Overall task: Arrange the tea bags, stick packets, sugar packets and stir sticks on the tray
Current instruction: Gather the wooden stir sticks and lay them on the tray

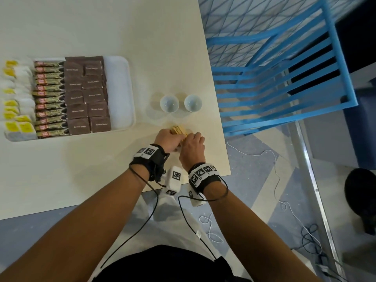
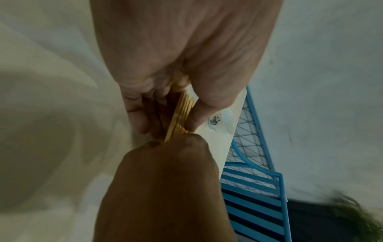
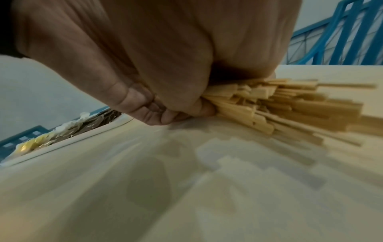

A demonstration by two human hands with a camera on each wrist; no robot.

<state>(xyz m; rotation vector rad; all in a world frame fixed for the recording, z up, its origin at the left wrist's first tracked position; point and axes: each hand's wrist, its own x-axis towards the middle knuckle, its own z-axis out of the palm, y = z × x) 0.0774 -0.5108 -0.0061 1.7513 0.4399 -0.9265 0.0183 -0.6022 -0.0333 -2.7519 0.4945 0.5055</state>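
Both hands close on 1 bundle of stir sticks, probably to square the loose ends before they go to the tray. The left hand curls round the bundle's tray-side end; the right hand grips the other, and the sticks fan out unevenly past its fingers. The bundle sits on the table just off the tray's near right corner. On the tray, tea bags, stick packets and sugar packets fill 3 columns; the strip at its right edge is bare, likely meant for the sticks. 2 cups stand near the tray's right side.
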